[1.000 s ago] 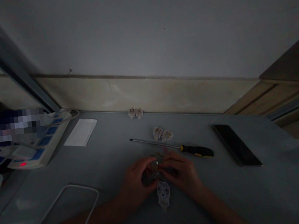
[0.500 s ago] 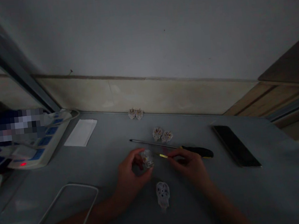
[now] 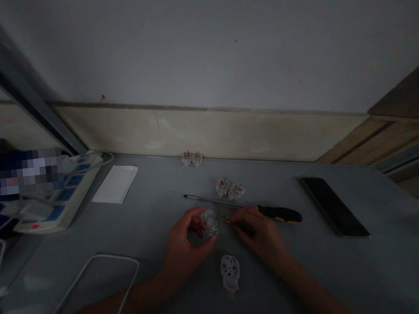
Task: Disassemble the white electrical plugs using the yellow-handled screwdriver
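A clear plastic plug housing (image 3: 210,223) is pinched between the thumb and fingers of my left hand (image 3: 181,242), just above the table. My right hand (image 3: 259,227) grips a thin brass-coloured metal piece (image 3: 224,218), its tip close to the housing's right side; whether they touch I cannot tell. Below the housing lies a whitish plug cover (image 3: 230,270), holes facing up. Behind my right hand is a long screwdriver (image 3: 281,213) with a black and yellow handle, its shaft pointing left. Two clear plugs with brass pins (image 3: 230,189) sit beyond its shaft.
Two more plugs (image 3: 192,159) stand against the wall at the back. A black phone (image 3: 332,206) lies on the right. To the left are a white paper (image 3: 115,184), a power strip (image 3: 61,220) with a red light, and a white cable (image 3: 115,255) looping across the table (image 3: 141,184).
My right hand has moved slightly left, bringing the brass-coloured piece nearer the housing, and less of the piece shows now. My left hand keeps its hold. The view has shifted slightly.
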`<state>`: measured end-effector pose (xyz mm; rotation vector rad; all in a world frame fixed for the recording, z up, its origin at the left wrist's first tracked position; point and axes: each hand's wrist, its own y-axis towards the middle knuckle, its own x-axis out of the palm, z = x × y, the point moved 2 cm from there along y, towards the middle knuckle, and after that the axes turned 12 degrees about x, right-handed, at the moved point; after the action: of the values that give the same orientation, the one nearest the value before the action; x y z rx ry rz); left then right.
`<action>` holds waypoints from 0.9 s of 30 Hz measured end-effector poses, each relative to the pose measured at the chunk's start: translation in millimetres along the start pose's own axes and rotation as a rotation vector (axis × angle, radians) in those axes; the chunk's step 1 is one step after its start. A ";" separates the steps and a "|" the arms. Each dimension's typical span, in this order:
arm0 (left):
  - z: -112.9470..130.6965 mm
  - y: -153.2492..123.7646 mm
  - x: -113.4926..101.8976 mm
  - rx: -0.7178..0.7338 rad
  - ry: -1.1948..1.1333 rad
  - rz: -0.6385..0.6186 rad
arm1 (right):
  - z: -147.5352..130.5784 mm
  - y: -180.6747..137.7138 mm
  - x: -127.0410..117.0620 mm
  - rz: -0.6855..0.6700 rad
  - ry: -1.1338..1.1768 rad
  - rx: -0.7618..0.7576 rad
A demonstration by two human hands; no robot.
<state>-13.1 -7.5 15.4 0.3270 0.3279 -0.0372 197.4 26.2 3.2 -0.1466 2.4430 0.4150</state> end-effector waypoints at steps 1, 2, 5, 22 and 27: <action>0.8 0.1 -0.1 0.003 0.006 -0.015 | -0.7 -0.1 -0.5 0.008 -0.008 -0.010; 1.4 -0.1 0.0 0.010 0.013 -0.033 | -2.1 -0.3 -1.3 0.018 -0.013 -0.020; 2.4 -1.7 2.2 0.050 0.035 -0.113 | -10.1 -1.6 -4.4 0.054 -0.018 -0.057; 7.0 -2.6 7.4 0.217 0.170 -0.269 | -32.2 -4.2 -5.0 -0.042 0.223 -0.179; 2.2 1.6 2.8 0.190 0.276 -0.244 | -22.2 -1.9 -17.7 -0.010 0.362 -0.004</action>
<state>-9.6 -6.6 17.0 0.4809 0.6393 -0.2661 198.7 17.1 30.1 -0.2547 2.7947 0.4183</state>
